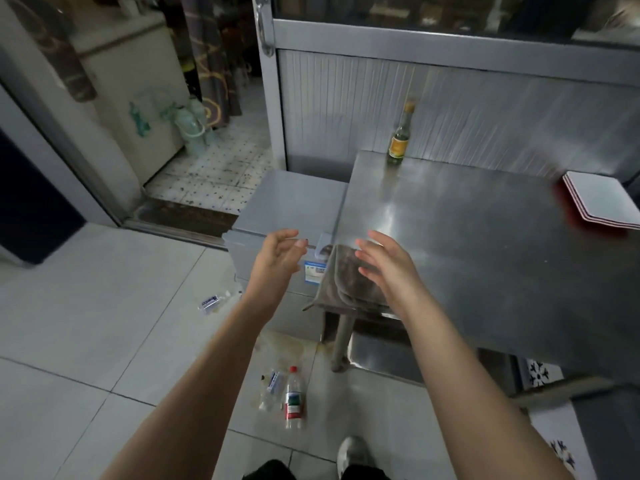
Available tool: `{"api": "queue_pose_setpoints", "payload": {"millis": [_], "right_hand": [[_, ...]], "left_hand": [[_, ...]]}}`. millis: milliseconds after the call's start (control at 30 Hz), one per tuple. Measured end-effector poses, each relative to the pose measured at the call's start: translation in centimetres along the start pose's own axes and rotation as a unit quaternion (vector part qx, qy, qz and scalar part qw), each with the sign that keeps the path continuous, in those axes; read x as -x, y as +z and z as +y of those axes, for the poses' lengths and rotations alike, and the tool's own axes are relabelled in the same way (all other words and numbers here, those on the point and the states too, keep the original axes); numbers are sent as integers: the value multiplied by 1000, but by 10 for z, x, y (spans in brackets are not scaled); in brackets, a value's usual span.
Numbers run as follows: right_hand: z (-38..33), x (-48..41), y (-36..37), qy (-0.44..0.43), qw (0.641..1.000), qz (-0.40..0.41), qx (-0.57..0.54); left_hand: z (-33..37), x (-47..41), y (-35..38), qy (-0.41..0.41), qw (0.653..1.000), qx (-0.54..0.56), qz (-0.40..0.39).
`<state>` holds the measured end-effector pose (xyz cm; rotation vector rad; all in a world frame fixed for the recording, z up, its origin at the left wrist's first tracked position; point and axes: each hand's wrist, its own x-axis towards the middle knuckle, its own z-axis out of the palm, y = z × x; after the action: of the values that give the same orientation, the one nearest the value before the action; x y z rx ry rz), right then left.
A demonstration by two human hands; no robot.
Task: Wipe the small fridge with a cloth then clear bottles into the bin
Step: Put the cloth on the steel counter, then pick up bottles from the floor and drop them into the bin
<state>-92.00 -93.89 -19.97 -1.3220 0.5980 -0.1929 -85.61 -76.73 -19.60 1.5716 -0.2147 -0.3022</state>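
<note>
Noticing, nearest the feet, a red-capped bottle (293, 398) lying on the floor tiles, touching a crushed clear bottle (272, 389) on its left. Spotting a third bottle (211, 303) further out, near the foot of the small fridge, too blurred for detail.

Reaching forward with both arms. Hovering with the left hand (277, 258) in front of the small fridge (294, 202), fingers loosely spread, holding nothing. Hovering with the right hand (384, 268) just over the cloth (346, 282), fingers straight and apart, gripping nothing; not managing to tell whether touching it.

Finding the cloth draped over the near corner of the steel table (467, 237), drooping down just beside the fridge. Seeing, at the table's far edge, a glass bottle (400, 136) standing upright with a yellow label, and at the right edge a stack of plates (602, 202). Not making out any bin for certain.

Judging the wiping as not yet begun. Risking a dropped cloth: tugging at the drooping end with a weak pinch, letting it fall onto the stained tiles, then smearing grime over the fridge. Risking a stumble: stepping forward onto round bottles lying close to the feet. Risking, later, toppling the tall, narrow glass bottle while reaching across the table.
</note>
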Motion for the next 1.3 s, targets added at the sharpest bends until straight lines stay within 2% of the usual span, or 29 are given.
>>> {"api": "queue_pose_setpoints", "payload": {"millis": [167,333,600,933,1300], "right_hand": [[9,41,57,-35,999,-1,-6],[39,81,120,-44,998,43,-9],[101,110,193,14,997,76,-1],[203,68,202,97,984,142,43],[361,-19,175,206,959,152,124]], "left_hand": [[6,22,-58,34,999,31,8],[0,43,-133,41,998,43,-28],[-41,68,-213,-56,998,18,-22],[-133,47,-226,-166,985,-5,-41],[-311,-14,-193,-279,958,-42,-52]]}}
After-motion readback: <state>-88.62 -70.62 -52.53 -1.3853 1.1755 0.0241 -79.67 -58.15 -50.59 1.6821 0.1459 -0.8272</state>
